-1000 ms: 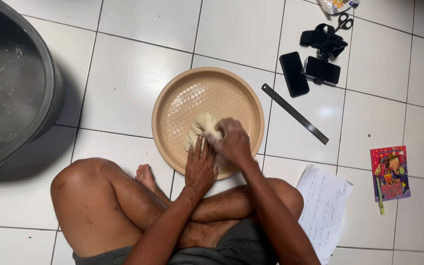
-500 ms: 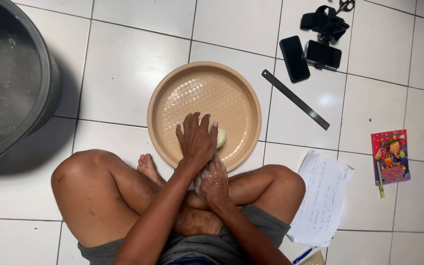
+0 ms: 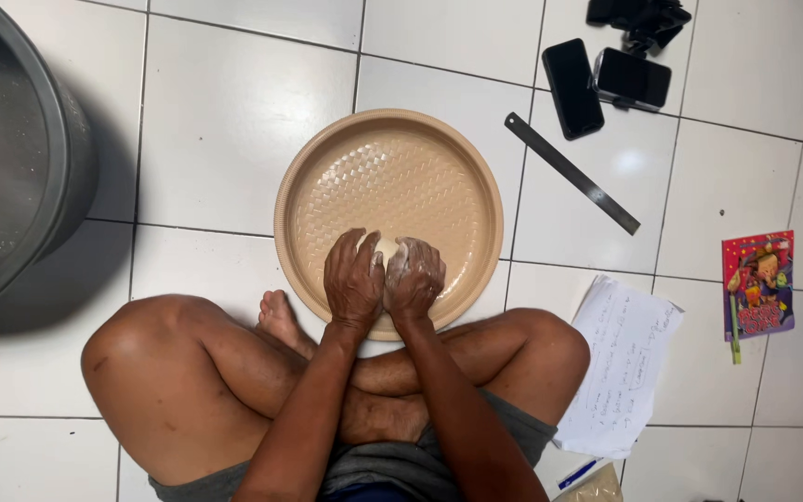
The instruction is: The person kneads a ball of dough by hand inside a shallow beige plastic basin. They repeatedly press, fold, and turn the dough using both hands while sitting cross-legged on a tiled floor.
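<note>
- Left hand [image 3: 353, 279]: palm down over the near part of the tray [image 3: 327, 158], fingers curled round a pale lump of dough [image 3: 388, 249]; flour shows on the knuckles.
- Right hand [image 3: 414, 281]: pressed against the left, fingers bent over the same lump, dusted white.
- Dough: lies between the two hands on the tray's woven-pattern floor, near its front rim; only a small pale patch shows, so its shape cannot be told.
- Progress, as judged: the lump is gathered into one piece under both hands and the rest of the tray floor is bare; whether it is fully worked cannot be told.
- Surroundings: grey tub [image 3: 11, 167] at far left; ruler [image 3: 571, 172], two dark phones [image 3: 572, 88] and a camera mount beyond the tray; paper sheets [image 3: 620, 363] and a colourful booklet [image 3: 759, 284] to the right.
- The person sits cross-legged on white floor tiles [image 3: 225, 121].
</note>
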